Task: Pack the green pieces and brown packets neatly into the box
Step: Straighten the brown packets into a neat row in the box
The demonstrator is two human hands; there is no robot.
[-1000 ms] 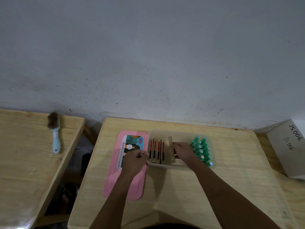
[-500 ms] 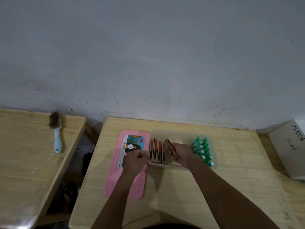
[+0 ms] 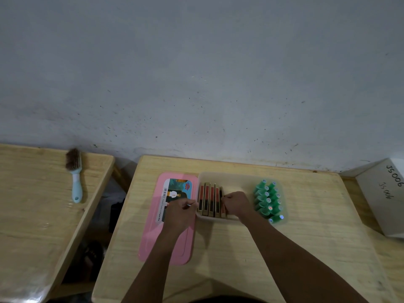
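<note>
A translucent box sits at the middle of the wooden table. Several brown packets with red faces stand on edge in a row in its left part. Several green pieces with white tips fill its right end in two rows. My right hand is inside the box, fingers closed on one brown packet that it presses against the right end of the row. My left hand holds the box's left wall, fingers curled at the rim.
The box's pink lid with a printed label lies flat just left of the box, under my left hand. A small brush lies on the neighbouring table at left. A white carton marked JS006 stands at the right edge.
The packet in my right hand stood tilted in the middle of the box; it has swung left and down and now stands against the row. My left hand stayed on the box.
</note>
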